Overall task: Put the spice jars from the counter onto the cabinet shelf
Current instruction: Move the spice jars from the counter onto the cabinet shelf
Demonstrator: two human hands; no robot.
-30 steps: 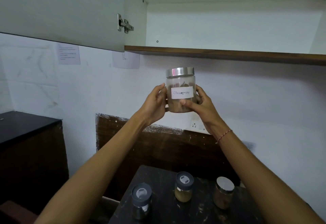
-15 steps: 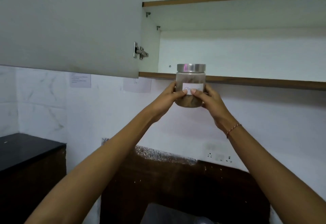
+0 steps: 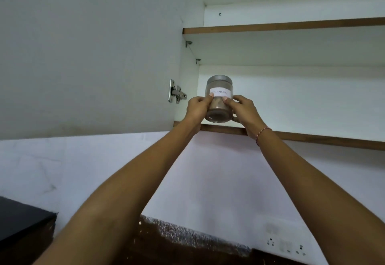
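A glass spice jar (image 3: 219, 89) with a metal lid, a white handwritten label and brown powder is held up in front of the open cabinet, just above the brown front edge of the lower shelf (image 3: 312, 137). My left hand (image 3: 196, 110) grips its left side and my right hand (image 3: 244, 111) its right side, thumbs on the front below the label. The jar tilts slightly back. I cannot tell whether its base touches the shelf. The counter and the other jars are out of view.
The open white cabinet door (image 3: 87, 52) hangs at the left on a metal hinge (image 3: 176, 94). A second shelf (image 3: 291, 27) runs above. Below are a white wall with sockets (image 3: 285, 246), and a black counter corner (image 3: 23, 221) at the lower left.
Both hands have lifted the jar from chest height up past the shelf's front edge. My view has tilted upward, so the counter and the three jars on it have dropped out of sight.
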